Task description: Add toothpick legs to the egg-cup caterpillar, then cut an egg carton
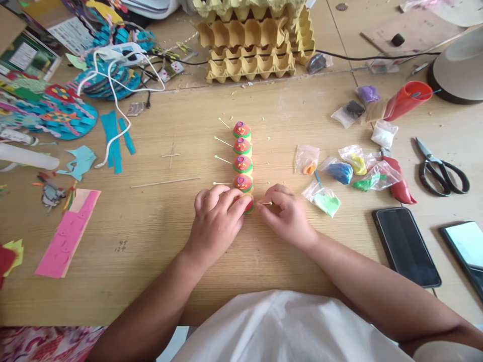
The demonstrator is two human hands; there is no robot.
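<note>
Row of red, green-rimmed, smiley-faced domes (242, 165) runs straight ahead of me, near end at my L hand (218, 215), fingers closed round the nearest dome (249, 206). R hand (287, 216), just beside it, has thumb & fingertips pinching a thin whitish stick (266, 203) w/ pale-green tip.

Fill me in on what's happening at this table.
A person is working on a row of painted cups with red, smiling faces. The left hand covers part of its near end, while the right hand pinches a thin stick beside it. The four faces beyond the left hand have pale-tipped sticks out to both sides. Off to the right lie small bags of coloured material and scissors.
</note>
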